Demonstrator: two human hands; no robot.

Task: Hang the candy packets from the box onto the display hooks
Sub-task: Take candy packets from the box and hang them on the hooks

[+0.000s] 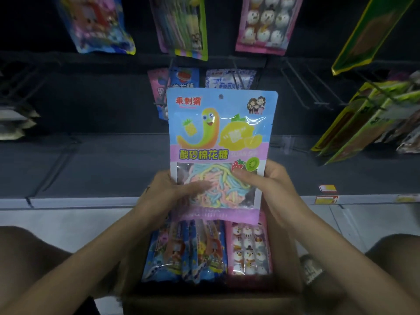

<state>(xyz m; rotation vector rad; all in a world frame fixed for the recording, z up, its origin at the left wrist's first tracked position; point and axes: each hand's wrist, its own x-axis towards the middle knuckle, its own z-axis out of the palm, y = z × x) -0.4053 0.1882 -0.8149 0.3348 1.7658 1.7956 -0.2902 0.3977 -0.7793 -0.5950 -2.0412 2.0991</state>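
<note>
Box: cardboard, open-topped, at 6 o'clock in the head view, on the floor between the person's knees.
Boxed packets: candy packets in the box, blue ones on the 9 o'clock side and a pink snowman one on the 3 o'clock side.
Left hand: grips the lower 9 o'clock edge of the held packet, thumb laid across the clear window; the fingers behind are hidden.
Right hand: grips the lower 3 o'clock edge, thumb pressed on the front by the strawberry print, fingers hidden behind.
Held packet: the task's thing, clear of the box and upright at frame centre, just above both hands. Its long axis runs 6 to 12 o'clock, printed face toward the camera.
Hang hole: small round punch on the midline at the 12 o'clock end, the end farthest from both hands.
Stocked hook packets: directly beyond the top edge at 12 o'clock, partly hidden by it.
Bare hooks: dark wire prongs at 2 o'clock from the hang hole, on the right hand's side.
Upper-row packets: hanging along the far top of the frame.
Governing relation (judgement): both grips sit low and the hole leads. Either hand appears equally placed; threading turns on aligning the hole with a prong tip, whose exact position is hard to see in the dim light.
</note>
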